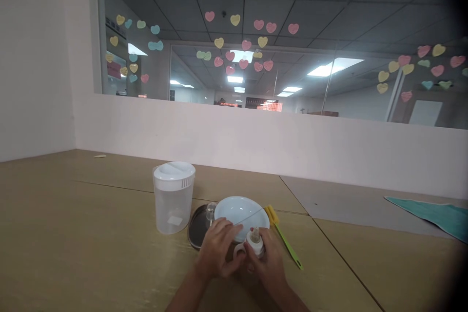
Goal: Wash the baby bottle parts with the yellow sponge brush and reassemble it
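Note:
My right hand is closed around a baby bottle with a white collar, a clear teat and a white side handle. Its lower part is hidden by my fingers. My left hand is just left of the bottle, fingers stretched over the near rim of a white bowl, thumb close to the bottle's handle; whether it touches is hard to tell. A thin straight line crosses the bowl near those fingertips. Left of the bowl, a clear dome-shaped cap sits on a dark tray, partly behind my left hand.
A translucent pitcher with a white lid stands at the left. Right of the bowl lies a brush with a yellow head and green handle. A teal cloth is at the far right of the table, below a windowed wall.

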Available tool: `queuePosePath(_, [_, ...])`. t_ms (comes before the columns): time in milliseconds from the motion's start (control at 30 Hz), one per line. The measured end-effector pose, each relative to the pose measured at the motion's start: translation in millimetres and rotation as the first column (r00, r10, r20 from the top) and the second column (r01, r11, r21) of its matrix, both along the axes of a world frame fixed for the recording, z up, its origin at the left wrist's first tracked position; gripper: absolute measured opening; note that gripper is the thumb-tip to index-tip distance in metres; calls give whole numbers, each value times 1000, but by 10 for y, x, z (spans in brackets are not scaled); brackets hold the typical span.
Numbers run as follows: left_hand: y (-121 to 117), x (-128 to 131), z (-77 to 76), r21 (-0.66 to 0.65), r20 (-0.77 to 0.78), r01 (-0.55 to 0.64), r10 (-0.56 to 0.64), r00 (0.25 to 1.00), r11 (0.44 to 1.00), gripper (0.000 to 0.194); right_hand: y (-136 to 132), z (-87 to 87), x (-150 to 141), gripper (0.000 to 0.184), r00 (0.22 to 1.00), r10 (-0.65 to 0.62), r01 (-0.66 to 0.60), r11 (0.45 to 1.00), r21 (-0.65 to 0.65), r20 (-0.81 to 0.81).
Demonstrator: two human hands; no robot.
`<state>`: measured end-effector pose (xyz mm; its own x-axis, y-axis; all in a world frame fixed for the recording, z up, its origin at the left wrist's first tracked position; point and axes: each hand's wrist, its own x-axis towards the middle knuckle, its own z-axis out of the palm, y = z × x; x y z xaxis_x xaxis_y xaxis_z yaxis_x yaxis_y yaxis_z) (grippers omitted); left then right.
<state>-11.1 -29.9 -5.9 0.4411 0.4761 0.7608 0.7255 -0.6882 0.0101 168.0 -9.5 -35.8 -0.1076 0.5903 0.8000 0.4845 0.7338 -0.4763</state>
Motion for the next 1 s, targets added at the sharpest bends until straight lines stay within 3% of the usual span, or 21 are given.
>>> queuePosePath(100, [77, -133, -21, -66, 143, -281, 288, 947, 957, 33, 1, -5, -2, 19, 1000, -18, 18, 1000, 18, 23])
queuePosePath(167, [137, -160, -53, -170, 163, -471, 496, 853, 866, 33, 7, -14, -1, 19, 999, -18, 18, 1000, 23, 32])
queuePosePath(233, [178, -151, -74, -281, 136, -582, 633, 763, 763, 37, 12, -25, 3, 20, 999, -17, 17, 1000, 18, 40])
queuePosePath(300, [192, -129, -78, -380, 101, -618, 695, 712, 688, 39, 12, -33, 9, 19, 998, -18, 17, 1000, 5, 52])
queuePosePath(533, [210, -112, -129, -609, -102, -628, 737, 668, 485, 40, -21, 13, 25, 17, 998, 21, -21, 1000, 10, 56])
queuePosePath(667, [252, -155, -180, -585, -88, -626, 728, 680, 515, 42, -30, 36, 23, 18, 999, -8, 6, 999, 40, 53])
queuePosePath(867, [357, -309, -259, -370, -38, -644, 682, 731, 670, 44, -13, 17, 23, 20, 999, 0, -2, 999, 52, 48])
queuePosePath(933, [378, -355, -284, -379, -54, -632, 666, 744, 676, 48, -10, 17, 24, 20, 999, 11, -13, 999, 50, 42])
queuePosePath(1000, [382, -379, -292, -428, -86, -630, 665, 742, 648, 51, -10, 20, 25, 19, 999, 19, -21, 999, 43, 49])
